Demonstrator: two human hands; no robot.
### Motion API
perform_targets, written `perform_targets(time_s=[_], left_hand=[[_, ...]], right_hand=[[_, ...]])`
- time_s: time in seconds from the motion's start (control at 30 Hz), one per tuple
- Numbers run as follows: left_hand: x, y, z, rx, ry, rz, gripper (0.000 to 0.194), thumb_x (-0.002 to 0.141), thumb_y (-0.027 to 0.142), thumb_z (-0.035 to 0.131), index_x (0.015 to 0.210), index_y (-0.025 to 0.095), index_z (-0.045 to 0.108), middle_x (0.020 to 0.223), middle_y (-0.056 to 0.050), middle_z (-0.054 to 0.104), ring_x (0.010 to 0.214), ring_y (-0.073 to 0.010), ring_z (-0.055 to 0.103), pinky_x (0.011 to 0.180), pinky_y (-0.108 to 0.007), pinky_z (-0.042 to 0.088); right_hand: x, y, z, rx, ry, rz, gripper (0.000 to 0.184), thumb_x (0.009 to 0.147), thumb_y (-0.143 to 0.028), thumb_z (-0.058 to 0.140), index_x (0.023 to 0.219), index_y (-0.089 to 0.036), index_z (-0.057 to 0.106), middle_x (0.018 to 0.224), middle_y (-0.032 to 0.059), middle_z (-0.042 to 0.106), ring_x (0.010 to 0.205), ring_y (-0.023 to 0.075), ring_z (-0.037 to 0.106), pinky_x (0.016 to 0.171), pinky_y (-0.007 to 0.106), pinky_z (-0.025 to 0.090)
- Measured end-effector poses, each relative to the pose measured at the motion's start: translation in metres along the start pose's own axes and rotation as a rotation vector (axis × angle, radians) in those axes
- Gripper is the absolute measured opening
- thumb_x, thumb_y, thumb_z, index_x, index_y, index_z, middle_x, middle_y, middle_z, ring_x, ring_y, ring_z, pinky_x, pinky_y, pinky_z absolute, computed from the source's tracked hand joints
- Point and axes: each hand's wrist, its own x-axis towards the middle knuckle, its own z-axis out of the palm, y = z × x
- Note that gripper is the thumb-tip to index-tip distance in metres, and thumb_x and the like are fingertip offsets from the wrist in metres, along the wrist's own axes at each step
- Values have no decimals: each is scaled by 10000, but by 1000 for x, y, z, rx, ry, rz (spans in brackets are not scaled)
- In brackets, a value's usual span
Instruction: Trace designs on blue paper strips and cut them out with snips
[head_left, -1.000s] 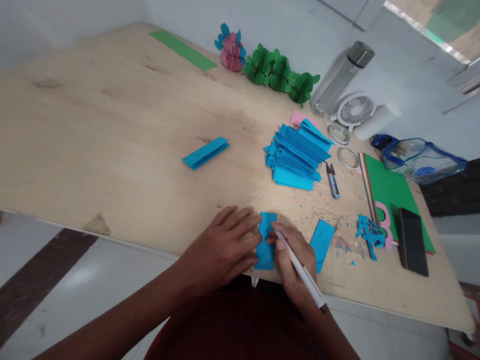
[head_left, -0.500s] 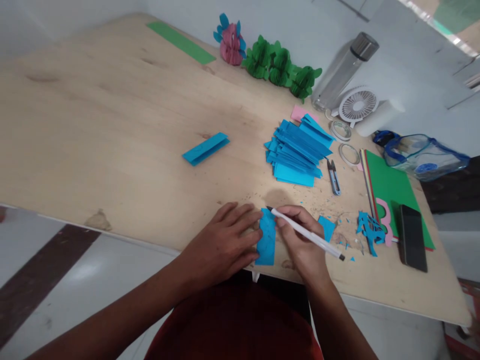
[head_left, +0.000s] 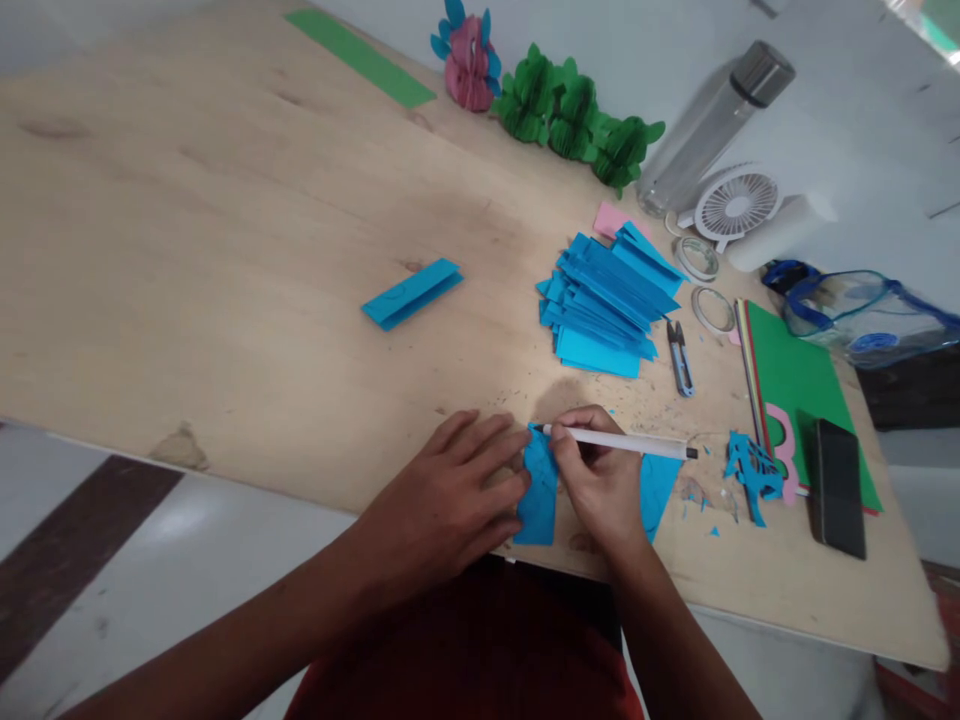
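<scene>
My left hand point(head_left: 450, 490) lies flat with its fingers spread, pressing on the left edge of a small folded blue paper piece point(head_left: 540, 490) near the front edge of the wooden table point(head_left: 225, 250). My right hand point(head_left: 596, 480) is closed around a white pen point(head_left: 622, 442), whose tip touches the top of that blue piece. The pen lies almost level and points left. A second blue paper piece point(head_left: 660, 485) sits partly hidden behind my right hand.
A stack of folded blue papers point(head_left: 604, 295) lies beyond my hands, with small snips point(head_left: 681, 357) beside it. A lone folded blue strip point(head_left: 411, 293) sits mid-table. On the right: blue cut scraps point(head_left: 750, 465), green sheets point(head_left: 799, 385), a black phone point(head_left: 840, 485), tape rolls, a fan, a bottle.
My right hand turned the pen from pointing toward me to lying almost level, with its tip moved up to the top of the blue piece. My left hand stayed put.
</scene>
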Motion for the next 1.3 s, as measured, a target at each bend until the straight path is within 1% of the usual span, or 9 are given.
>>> perform_targets(time_s=[0.33, 0.5, 0.73, 0.83, 0.97, 1.1, 1.2, 1.3], left_hand=[[0, 0, -1, -3, 2, -17, 144, 936, 341, 570, 987, 228, 644, 1329, -90, 596, 1286, -298, 484, 1103, -515, 333], [0, 1, -1, -7, 4, -29, 123, 927, 332, 586, 964, 229, 641, 1315, -84, 606, 1284, -296, 486, 1118, -523, 317], [0, 1, -1, -8, 5, -21, 123, 920, 322, 594, 985, 234, 651, 1318, -86, 602, 1272, -297, 497, 1108, -521, 331], [0, 1, -2, -11, 5, -21, 139, 931, 334, 574, 985, 228, 646, 1323, -91, 603, 1278, -298, 493, 1106, -521, 335], [1, 1, -2, -22, 6, -16, 139, 940, 329, 561, 979, 223, 642, 1319, -91, 610, 1286, -300, 490, 1100, -518, 339], [0, 2, -2, -12, 3, -28, 168, 932, 330, 572, 1040, 220, 639, 1318, -93, 613, 1291, -300, 486, 1107, -511, 332], [0, 3, -1, -2, 6, -28, 199, 923, 333, 583, 1075, 215, 633, 1324, -95, 611, 1300, -298, 477, 1119, -503, 321], [0, 3, -1, 5, 1, -21, 209, 917, 326, 589, 1088, 212, 626, 1331, -99, 607, 1306, -298, 472, 1121, -501, 318]], right_hand=[[0, -1, 0, -66, -23, -32, 92, 834, -252, 586, 751, -212, 575, 604, -41, 551, 522, 107, 498, 470, 227, 417], [0, 0, 1, -104, -46, -48, 81, 840, -234, 576, 761, -214, 571, 609, -42, 560, 536, 113, 523, 491, 231, 431], [-2, 1, 3, -118, -38, -42, 74, 834, -235, 588, 763, -217, 575, 617, -39, 575, 544, 118, 534, 509, 238, 442], [-2, 1, 2, -73, -8, -20, 92, 838, -266, 599, 763, -217, 579, 625, -32, 585, 545, 121, 537, 500, 236, 449], [-3, -2, -4, -5, 52, -8, 106, 838, -304, 615, 779, -218, 596, 661, -17, 619, 583, 133, 581, 520, 244, 486], [-12, -7, -12, 5, 75, -37, 67, 846, -284, 624, 821, -223, 608, 674, -24, 615, 584, 129, 578, 504, 231, 475], [-22, -7, -15, 15, 32, -26, 40, 857, -257, 628, 872, -224, 613, 690, -25, 624, 581, 124, 577, 495, 222, 465], [-28, -2, -13, 22, -2, -37, 25, 863, -235, 624, 863, -220, 604, 697, -23, 634, 586, 122, 585, 504, 222, 466]])
